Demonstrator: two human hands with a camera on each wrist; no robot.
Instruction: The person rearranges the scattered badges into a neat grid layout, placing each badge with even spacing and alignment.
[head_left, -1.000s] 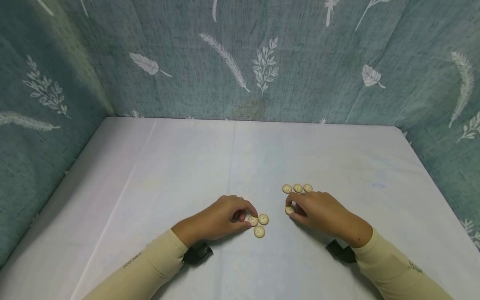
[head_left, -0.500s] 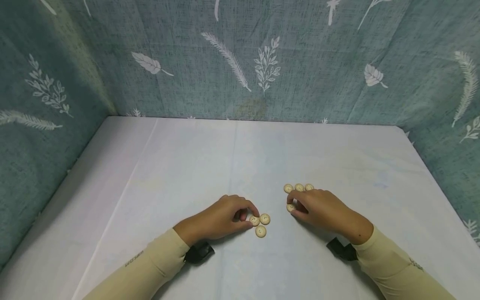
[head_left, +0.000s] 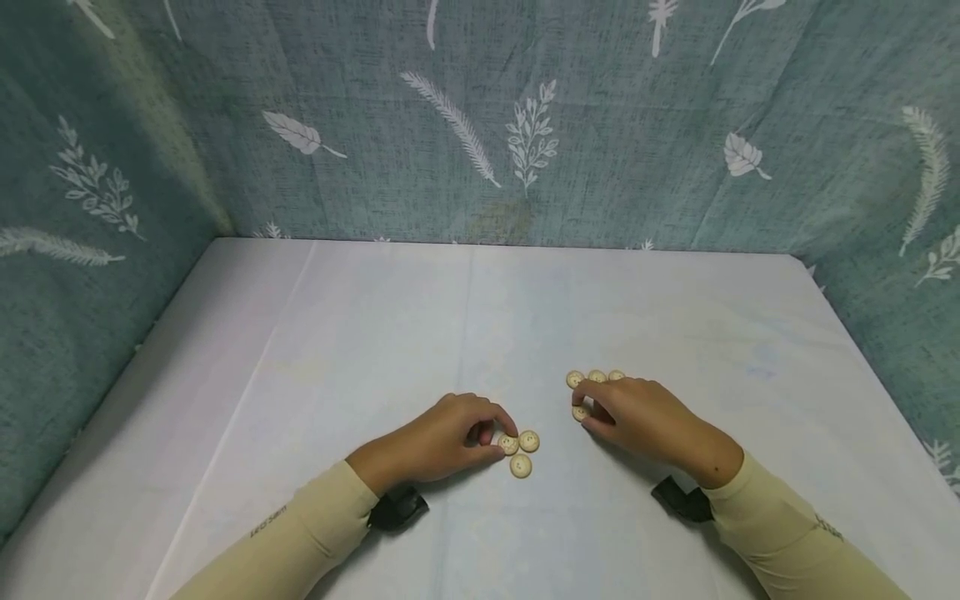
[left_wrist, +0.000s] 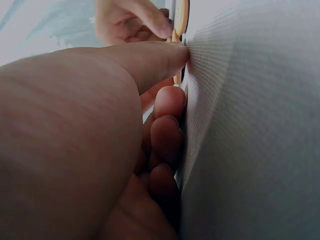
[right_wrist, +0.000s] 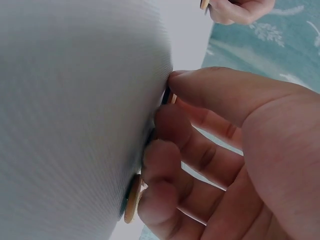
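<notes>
In the head view my left hand [head_left: 450, 437] pinches a round pale wooden button [head_left: 507, 444] between thumb and forefinger, flat on the white cloth. Two more buttons lie close to it, one to the right [head_left: 528, 441] and one nearer to me [head_left: 521, 466]. My right hand [head_left: 641, 421] holds another wooden button [head_left: 580, 413] by its edges, down on the cloth. Just beyond that hand lies a short row of buttons [head_left: 575, 379], partly covered by the knuckles. The right wrist view shows one button [right_wrist: 132, 199] edge-on beside the curled fingers.
A white cloth [head_left: 375, 325] covers the table. Green-blue fabric with white leaf prints [head_left: 360, 167] stands up along the back and both sides. A black wrist camera [head_left: 397, 506] sits under the left wrist, and another [head_left: 682, 500] under the right.
My right hand has slid its button slightly away from me, closer to the row, and now hides more of that row. The left hand and its button stay in place.
</notes>
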